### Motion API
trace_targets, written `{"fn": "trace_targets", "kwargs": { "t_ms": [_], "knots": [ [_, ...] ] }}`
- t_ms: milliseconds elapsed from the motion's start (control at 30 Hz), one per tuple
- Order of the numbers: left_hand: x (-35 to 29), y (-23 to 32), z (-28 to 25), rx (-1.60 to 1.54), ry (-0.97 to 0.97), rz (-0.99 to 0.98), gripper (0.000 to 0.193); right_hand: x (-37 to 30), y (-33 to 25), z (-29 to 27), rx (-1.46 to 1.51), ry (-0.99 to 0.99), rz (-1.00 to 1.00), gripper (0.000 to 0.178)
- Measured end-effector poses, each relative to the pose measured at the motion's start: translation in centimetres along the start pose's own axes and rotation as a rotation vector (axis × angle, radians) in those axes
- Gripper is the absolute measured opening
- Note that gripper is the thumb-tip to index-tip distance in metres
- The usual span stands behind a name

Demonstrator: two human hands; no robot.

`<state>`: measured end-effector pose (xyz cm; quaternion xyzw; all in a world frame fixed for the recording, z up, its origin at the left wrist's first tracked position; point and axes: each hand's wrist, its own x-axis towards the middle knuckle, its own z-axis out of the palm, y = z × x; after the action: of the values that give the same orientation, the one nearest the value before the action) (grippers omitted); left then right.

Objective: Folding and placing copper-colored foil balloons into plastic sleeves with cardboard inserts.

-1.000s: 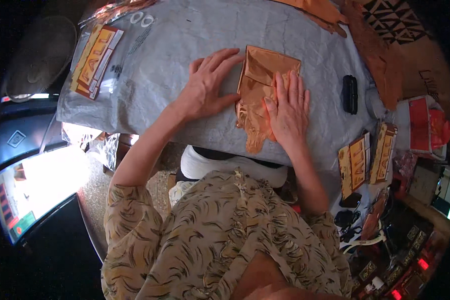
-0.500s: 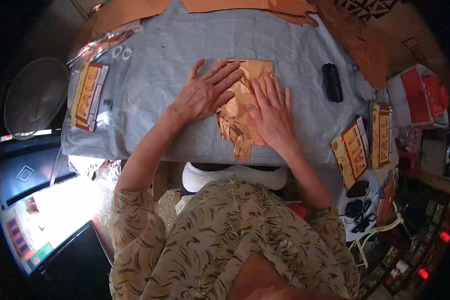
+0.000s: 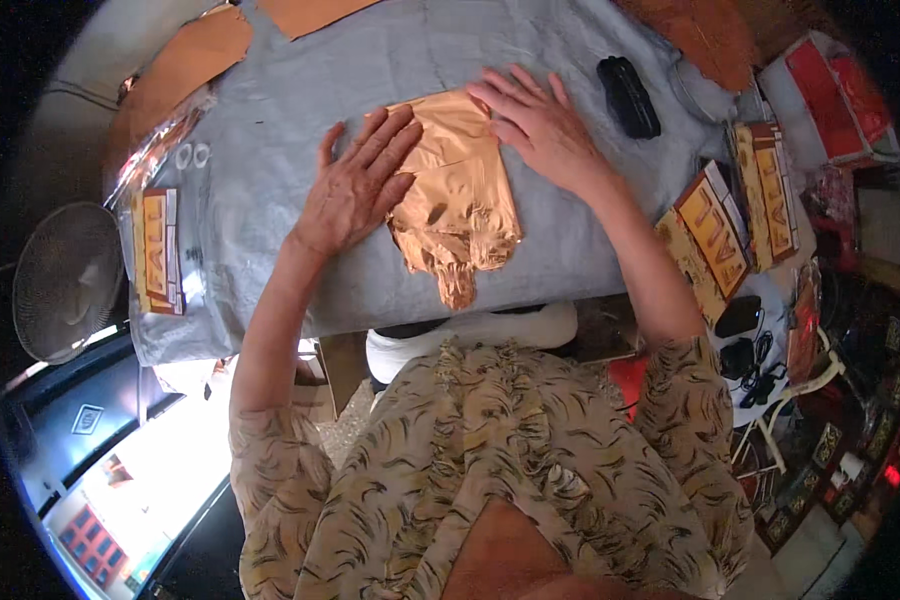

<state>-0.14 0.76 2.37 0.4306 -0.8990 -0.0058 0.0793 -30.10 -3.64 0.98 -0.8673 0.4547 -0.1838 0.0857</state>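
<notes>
Copper foil sheet [image 3: 457, 190] under both flat, splayed hands [image 3: 355, 190]

Counting it up: one crinkly copper-coloured foil sheet [image 3: 457, 190], one black rectangular box-shaped object [image 3: 628, 96], one round grey fan [image 3: 67, 282]. Three flat orange-and-yellow card packets on the right [image 3: 712, 232], one more on the left [image 3: 157, 250]. Two small clear rings [image 3: 192, 155] too.

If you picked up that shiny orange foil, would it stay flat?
Probably not. The foil is already creased and crumpled at its near end, so it likely flops and bends. It looks thin, so probably light and easy to tear. Both hands, left and right, lie flat on it.
</notes>
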Motion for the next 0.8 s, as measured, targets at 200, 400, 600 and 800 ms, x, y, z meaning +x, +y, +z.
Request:
{"fn": "trace_targets", "kwargs": {
  "t_ms": [200, 400, 600, 800],
  "knots": [
    [-0.2, 0.0, 0.2, -0.004, 0.005, -0.001, 0.057, -3.2, -1.4, -1.7, 0.235, 0.141, -0.191, 0.032],
    [-0.5, -0.6, -0.1, -0.018, 0.002, -0.027, 0.059, -4.9, -3.6, -0.8, 0.155, 0.119, -0.243, 0.029],
    [-2.3, -3.0, -2.0, -0.429, 0.188, 0.071, 0.052, -5.2, -3.9, -0.9, 0.119, 0.144, -0.221, 0.028],
    [-4.8, -1.5, -5.2, -0.143, 0.046, 0.303, 0.037, -4.5, -4.0, -1.3, 0.104, 0.1, -0.226, 0.028]
  ]
}}
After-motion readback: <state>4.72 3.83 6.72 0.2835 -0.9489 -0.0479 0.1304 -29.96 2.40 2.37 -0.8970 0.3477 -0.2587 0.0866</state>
